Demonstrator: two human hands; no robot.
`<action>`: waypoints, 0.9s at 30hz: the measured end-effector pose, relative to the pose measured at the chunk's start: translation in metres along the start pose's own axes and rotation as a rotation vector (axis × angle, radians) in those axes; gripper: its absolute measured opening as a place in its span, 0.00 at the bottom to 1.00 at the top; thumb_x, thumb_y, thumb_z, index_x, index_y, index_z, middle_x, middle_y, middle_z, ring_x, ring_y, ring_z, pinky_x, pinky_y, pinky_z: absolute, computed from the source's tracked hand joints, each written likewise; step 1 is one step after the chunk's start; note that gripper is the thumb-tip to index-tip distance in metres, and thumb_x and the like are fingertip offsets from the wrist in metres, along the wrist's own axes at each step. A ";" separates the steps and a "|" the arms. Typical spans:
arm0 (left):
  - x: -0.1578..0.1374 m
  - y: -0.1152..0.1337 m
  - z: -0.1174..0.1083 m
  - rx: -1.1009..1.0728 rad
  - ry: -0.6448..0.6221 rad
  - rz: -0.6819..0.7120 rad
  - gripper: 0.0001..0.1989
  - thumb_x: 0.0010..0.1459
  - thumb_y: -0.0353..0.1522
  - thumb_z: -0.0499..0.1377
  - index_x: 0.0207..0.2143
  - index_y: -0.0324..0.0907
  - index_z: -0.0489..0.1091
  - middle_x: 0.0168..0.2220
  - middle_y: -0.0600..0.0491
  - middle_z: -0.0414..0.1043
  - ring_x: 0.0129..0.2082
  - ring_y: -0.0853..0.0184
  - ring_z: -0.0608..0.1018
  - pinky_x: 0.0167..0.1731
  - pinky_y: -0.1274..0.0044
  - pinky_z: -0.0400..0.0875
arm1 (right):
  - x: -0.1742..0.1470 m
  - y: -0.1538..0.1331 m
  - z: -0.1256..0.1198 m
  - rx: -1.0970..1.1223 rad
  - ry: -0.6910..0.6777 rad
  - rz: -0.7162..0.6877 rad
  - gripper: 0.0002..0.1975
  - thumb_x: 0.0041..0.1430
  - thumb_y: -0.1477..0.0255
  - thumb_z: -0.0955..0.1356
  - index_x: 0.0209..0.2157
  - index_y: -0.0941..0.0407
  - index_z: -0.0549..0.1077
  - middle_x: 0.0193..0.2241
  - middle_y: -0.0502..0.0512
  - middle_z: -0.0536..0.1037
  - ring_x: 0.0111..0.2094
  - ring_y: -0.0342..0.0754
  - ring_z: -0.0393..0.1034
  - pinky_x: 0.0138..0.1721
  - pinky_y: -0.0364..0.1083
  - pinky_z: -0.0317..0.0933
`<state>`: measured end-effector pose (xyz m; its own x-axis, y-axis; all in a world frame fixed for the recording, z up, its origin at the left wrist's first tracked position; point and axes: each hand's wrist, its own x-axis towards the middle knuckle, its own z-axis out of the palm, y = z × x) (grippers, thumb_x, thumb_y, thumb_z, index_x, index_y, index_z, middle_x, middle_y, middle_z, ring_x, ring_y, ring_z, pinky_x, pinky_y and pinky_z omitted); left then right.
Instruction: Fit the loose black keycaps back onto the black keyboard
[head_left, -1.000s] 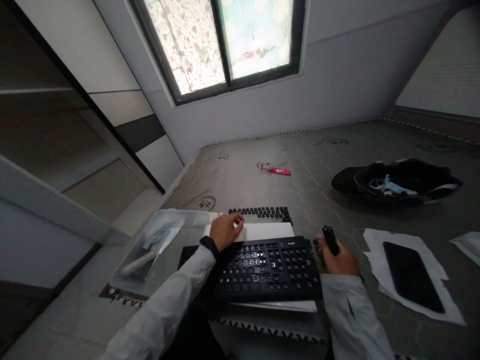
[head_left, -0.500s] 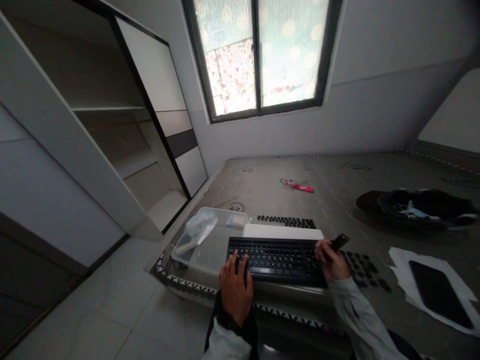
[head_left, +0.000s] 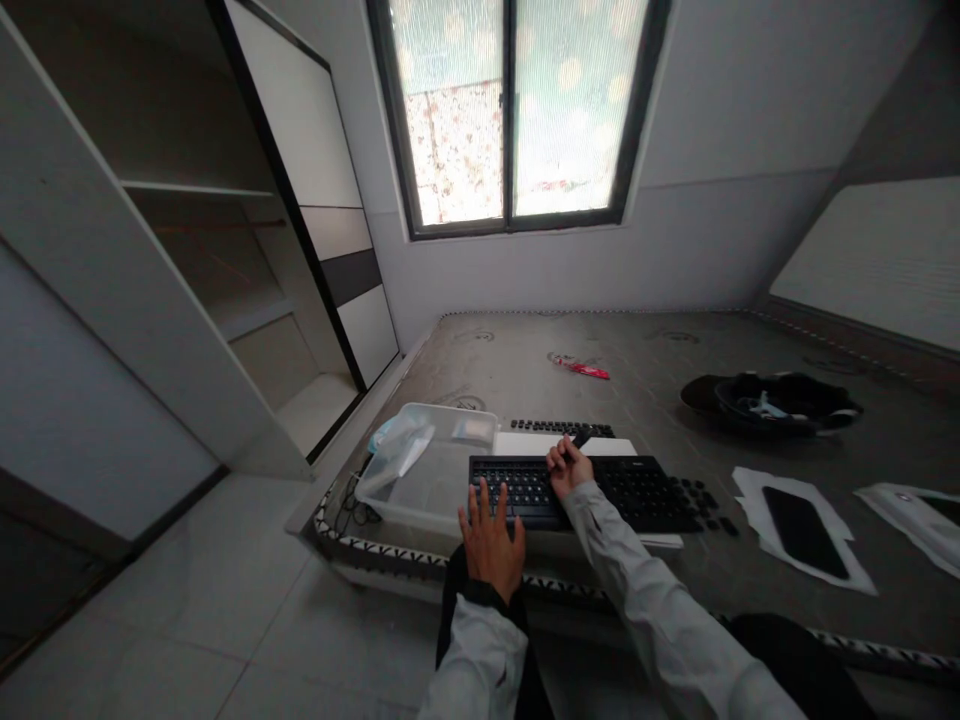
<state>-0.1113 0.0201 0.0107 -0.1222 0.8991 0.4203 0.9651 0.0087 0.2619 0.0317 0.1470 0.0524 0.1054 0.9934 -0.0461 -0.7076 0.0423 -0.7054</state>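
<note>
Keyboard [head_left: 652,495] on mattress [head_left: 517,380], near front edge, over a flat white item [head_left: 615,446]. Logo at its far right too small to read. Long axis left–right; back edge faces window [head_left: 514,120]. Left hand [head_left: 493,545]: fingers spread at front-left keys; contact unclear. Right hand [head_left: 568,468]: curled round dark tool [head_left: 582,438], over middle.

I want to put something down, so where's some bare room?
Between the red strip and black cap, and from that strip back to the wall. It's crowded around the keyboard: tray left, keycaps right, left hand and right hand at it.
</note>
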 end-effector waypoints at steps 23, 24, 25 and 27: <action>0.001 -0.009 0.005 -0.066 -0.006 0.024 0.29 0.60 0.38 0.53 0.64 0.53 0.53 0.68 0.54 0.44 0.67 0.55 0.49 0.60 0.61 0.55 | 0.011 0.025 0.002 -0.121 0.031 0.100 0.24 0.57 0.55 0.66 0.17 0.54 0.55 0.08 0.41 0.51 0.13 0.38 0.47 0.16 0.40 0.46; 0.001 -0.008 0.004 -0.066 -0.005 0.025 0.29 0.60 0.38 0.53 0.64 0.53 0.53 0.68 0.54 0.44 0.67 0.55 0.49 0.60 0.61 0.55 | 0.011 0.026 0.002 -0.129 0.025 0.095 0.24 0.57 0.55 0.66 0.17 0.54 0.55 0.08 0.41 0.51 0.13 0.38 0.47 0.16 0.40 0.47; 0.001 -0.008 0.004 -0.067 -0.005 0.025 0.29 0.60 0.38 0.53 0.64 0.53 0.53 0.68 0.53 0.44 0.67 0.55 0.49 0.60 0.61 0.55 | 0.011 0.027 0.002 -0.138 0.020 0.091 0.24 0.56 0.55 0.66 0.17 0.54 0.55 0.08 0.41 0.51 0.12 0.38 0.47 0.16 0.40 0.47; 0.001 -0.007 0.004 -0.067 -0.003 0.022 0.29 0.61 0.38 0.53 0.64 0.53 0.54 0.68 0.53 0.44 0.66 0.55 0.49 0.60 0.61 0.55 | 0.014 0.029 0.003 -0.161 0.008 0.085 0.24 0.56 0.55 0.67 0.17 0.54 0.55 0.08 0.41 0.50 0.12 0.37 0.47 0.15 0.40 0.46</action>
<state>-0.1177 0.0222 0.0058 -0.1007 0.9002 0.4236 0.9499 -0.0397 0.3100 0.0107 0.1626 0.0340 0.0565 0.9917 -0.1154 -0.5928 -0.0597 -0.8031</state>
